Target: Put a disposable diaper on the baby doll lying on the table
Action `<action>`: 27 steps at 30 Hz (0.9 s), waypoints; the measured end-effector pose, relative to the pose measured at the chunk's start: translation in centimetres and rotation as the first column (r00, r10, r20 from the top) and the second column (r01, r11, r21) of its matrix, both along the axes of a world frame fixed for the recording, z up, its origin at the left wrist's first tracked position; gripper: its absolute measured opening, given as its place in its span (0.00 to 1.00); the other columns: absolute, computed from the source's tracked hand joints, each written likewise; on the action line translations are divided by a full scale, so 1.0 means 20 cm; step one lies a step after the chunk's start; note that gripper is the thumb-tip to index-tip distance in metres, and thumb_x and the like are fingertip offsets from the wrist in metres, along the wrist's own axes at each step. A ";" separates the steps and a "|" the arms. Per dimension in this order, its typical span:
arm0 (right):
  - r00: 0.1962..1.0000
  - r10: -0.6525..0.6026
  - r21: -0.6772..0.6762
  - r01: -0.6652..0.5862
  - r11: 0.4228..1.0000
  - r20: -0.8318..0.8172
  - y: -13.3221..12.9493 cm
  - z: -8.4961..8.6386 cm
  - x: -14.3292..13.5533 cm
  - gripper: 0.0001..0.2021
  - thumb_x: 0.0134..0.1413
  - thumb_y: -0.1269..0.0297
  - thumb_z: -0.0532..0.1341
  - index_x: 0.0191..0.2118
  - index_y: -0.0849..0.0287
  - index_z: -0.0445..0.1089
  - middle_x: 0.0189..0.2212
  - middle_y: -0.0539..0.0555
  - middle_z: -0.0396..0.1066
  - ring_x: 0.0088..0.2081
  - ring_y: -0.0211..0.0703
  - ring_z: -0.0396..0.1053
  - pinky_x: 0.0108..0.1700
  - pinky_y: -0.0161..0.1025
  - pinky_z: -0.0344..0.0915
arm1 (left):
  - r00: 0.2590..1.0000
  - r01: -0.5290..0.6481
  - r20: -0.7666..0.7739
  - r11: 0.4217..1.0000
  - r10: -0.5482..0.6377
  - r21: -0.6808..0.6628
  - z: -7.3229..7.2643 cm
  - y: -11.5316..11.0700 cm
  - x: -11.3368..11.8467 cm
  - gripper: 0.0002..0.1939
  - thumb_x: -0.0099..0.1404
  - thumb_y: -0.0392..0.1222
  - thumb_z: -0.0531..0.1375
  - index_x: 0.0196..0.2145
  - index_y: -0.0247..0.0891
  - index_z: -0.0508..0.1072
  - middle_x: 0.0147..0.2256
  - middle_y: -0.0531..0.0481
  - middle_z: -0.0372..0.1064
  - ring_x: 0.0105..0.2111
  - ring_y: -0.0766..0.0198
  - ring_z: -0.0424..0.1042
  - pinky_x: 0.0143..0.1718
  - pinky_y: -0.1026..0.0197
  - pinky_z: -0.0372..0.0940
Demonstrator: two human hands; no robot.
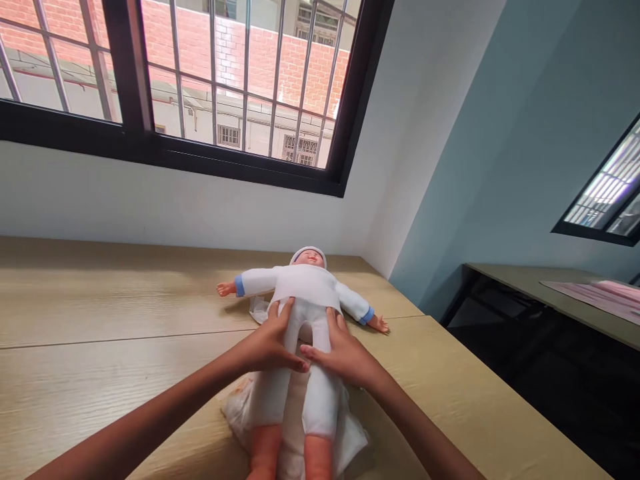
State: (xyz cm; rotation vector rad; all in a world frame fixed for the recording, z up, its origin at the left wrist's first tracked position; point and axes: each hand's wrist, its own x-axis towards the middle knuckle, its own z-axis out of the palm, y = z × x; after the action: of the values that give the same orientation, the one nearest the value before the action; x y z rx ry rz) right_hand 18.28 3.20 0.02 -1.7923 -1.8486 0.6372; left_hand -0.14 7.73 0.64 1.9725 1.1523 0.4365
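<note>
Left hand (pixel 277 343) and right hand (pixel 345 350) laid over the doll's upper legs

Both hands are spread wide, with the fingers set at the outer sides of the hips and the thumbs turned inward across the thighs. Whether any fabric is pinched cannot be told. Between and beneath them, the doll (pixel 306 283) is laid on its back on the table (pixel 150 287), its head beyond the fingertips and its bare lower legs nearer than the wrists. White trousers (pixel 320 403) are worn under the palms. Below the hands, a rumpled white cloth (pixel 354 437) is spread beneath the legs.

The step in hand is judged to be the settling or adjusting of the trousers around the hips. For the next move, even contact on both sides would be called for, with the waist kept straight and the cloth left undragged.
</note>
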 end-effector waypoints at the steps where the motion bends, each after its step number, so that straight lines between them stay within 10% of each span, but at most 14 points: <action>1: 0.999 0.011 -0.037 -0.009 0.999 0.051 -0.02 0.02 -0.01 0.52 0.45 0.46 0.65 0.69 0.63 0.40 0.68 0.69 0.41 0.68 0.64 0.42 0.62 0.55 0.51 | 1.000 0.016 -0.018 1.000 -0.017 -0.005 0.01 -0.01 0.00 0.72 0.39 0.51 0.71 0.68 0.32 0.28 0.68 0.32 0.13 0.68 0.40 0.36 0.64 0.47 0.50; 9: 0.968 0.132 -0.161 -0.098 0.982 0.215 -0.09 0.16 -0.02 0.54 0.40 0.71 0.63 0.70 0.69 0.32 0.69 0.71 0.26 0.69 0.60 0.34 0.62 0.50 0.53 | 0.945 0.230 -0.233 0.973 -0.230 -0.026 0.11 0.06 -0.12 0.61 0.47 0.39 0.66 0.69 0.51 0.32 0.68 0.40 0.10 0.64 0.38 0.50 0.56 0.50 0.62; 17: 0.840 0.273 -0.087 -0.264 0.961 0.469 -0.08 0.18 0.08 0.39 0.35 0.83 0.56 0.60 0.65 0.54 0.56 0.64 0.56 0.56 0.55 0.59 0.47 0.43 0.65 | 0.884 0.354 -0.351 0.932 -0.308 0.075 0.17 0.10 -0.20 0.51 0.51 0.33 0.64 0.64 0.70 0.47 0.70 0.50 0.27 0.55 0.42 0.66 0.48 0.49 0.67; 27: 0.752 0.191 0.011 -0.255 0.967 0.630 -0.10 0.16 0.01 0.35 0.33 0.86 0.55 0.54 0.63 0.58 0.54 0.66 0.58 0.50 0.56 0.63 0.43 0.45 0.67 | 0.850 0.426 -0.368 0.903 -0.378 0.056 0.17 0.16 -0.23 0.48 0.51 0.39 0.64 0.64 0.69 0.48 0.70 0.51 0.27 0.58 0.41 0.63 0.50 0.48 0.66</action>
State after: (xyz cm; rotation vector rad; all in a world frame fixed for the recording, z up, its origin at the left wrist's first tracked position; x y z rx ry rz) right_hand 18.41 1.25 3.20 -1.8696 -2.5088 -0.0092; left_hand -4.80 11.00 3.95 2.4074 0.8879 -0.0667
